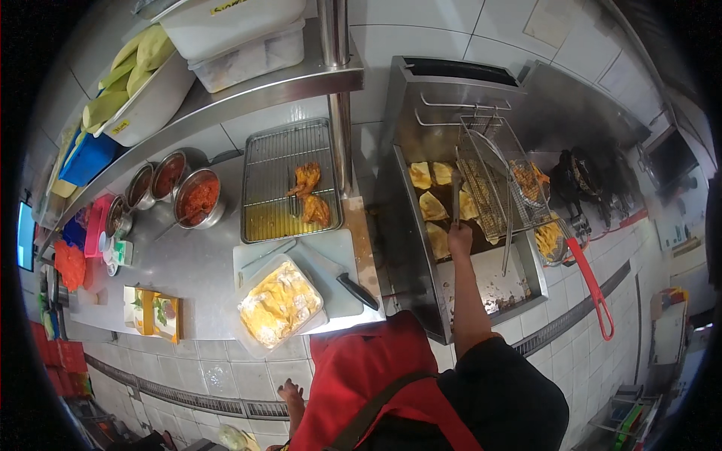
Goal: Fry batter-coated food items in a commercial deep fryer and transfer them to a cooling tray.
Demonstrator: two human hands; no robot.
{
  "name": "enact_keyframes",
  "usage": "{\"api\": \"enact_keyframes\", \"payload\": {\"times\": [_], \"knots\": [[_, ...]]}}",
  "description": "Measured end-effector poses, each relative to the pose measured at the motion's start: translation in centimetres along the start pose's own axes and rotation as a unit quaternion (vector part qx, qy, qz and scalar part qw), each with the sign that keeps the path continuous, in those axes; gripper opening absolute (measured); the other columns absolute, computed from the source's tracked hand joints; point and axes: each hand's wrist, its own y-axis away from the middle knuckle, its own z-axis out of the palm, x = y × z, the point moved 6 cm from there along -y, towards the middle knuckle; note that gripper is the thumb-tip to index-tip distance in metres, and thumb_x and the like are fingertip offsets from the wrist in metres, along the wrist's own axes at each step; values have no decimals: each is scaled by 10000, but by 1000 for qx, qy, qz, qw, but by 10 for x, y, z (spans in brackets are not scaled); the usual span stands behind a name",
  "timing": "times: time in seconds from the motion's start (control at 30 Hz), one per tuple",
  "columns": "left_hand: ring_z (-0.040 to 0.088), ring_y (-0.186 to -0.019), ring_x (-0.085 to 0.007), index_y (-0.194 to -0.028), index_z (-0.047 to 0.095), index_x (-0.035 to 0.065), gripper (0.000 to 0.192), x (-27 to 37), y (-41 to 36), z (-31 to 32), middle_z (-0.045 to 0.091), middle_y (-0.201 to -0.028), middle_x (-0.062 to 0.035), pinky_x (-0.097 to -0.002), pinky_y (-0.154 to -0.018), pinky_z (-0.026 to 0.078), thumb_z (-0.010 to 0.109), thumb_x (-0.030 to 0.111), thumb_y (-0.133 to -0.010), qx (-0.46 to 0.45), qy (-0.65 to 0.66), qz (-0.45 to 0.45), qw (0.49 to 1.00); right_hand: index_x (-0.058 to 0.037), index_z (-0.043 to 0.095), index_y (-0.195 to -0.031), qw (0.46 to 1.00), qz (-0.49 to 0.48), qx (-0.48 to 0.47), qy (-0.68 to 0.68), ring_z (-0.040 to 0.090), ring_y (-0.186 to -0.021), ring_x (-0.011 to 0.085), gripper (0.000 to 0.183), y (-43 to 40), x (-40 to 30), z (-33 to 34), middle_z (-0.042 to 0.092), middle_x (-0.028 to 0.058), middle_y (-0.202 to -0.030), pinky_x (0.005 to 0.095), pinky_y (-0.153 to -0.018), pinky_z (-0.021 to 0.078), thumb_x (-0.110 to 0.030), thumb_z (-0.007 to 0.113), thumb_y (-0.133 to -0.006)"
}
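My right hand (460,239) is closed on the handle of metal tongs (456,191), which reach over the deep fryer. Several flat yellow pieces (432,207) of food float in the dark oil around them. Right of the tongs, wire fryer baskets (493,169) rest across the fryer, with another long metal utensil (509,225) lying on them. My left hand (290,390) hangs low beside the red apron, fingers apart, holding nothing. Above it, at the counter's edge, a plastic tub (279,301) of floured yellow food overlaps a cutting board (333,248) that bears a black-handled knife (358,290).
A wire-racked tray (248,186) with fried chicken pieces (315,209) lies behind the board. Steel bowls of red sauce (197,197) stand further left, under a metal shelf (254,93). A red-handled strainer (589,287) juts out right of the fryer. A food box (151,313) sits at the counter's front edge.
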Motion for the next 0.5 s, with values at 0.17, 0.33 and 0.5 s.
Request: {"api": "enact_keyframes", "payload": {"times": [0.17,0.33,0.5], "knots": [[551,-977,-249,-1333,364,69,491,-14,-5,-9,542,-1074,-154,-454,-826,494,513,274,-913,19,-2,18,1000,27,531,-1207,984,-30,-29,175,661,-923,365,379,47,-66,-51,609,241,-1008,461,-766,536,-169,553,-883],[567,-953,-257,-1321,374,59,510,-62,-30,-21,546,-1048,-152,-456,-804,499,542,281,-895,13,-132,18,991,3,504,-1260,952,-97,-77,281,664,-868,395,450,60,-84,-61,555,255,-1161,459,-732,549,-151,583,-844],[583,-929,-264,-1309,385,49,529,-74,-39,-25,549,-1022,-150,-457,-782,503,572,287,-876,14,-162,16,987,47,502,-1238,949,-137,-108,262,668,-827,401,477,73,-75,-75,591,281,-1055,456,-699,555,-223,584,-853]]}}
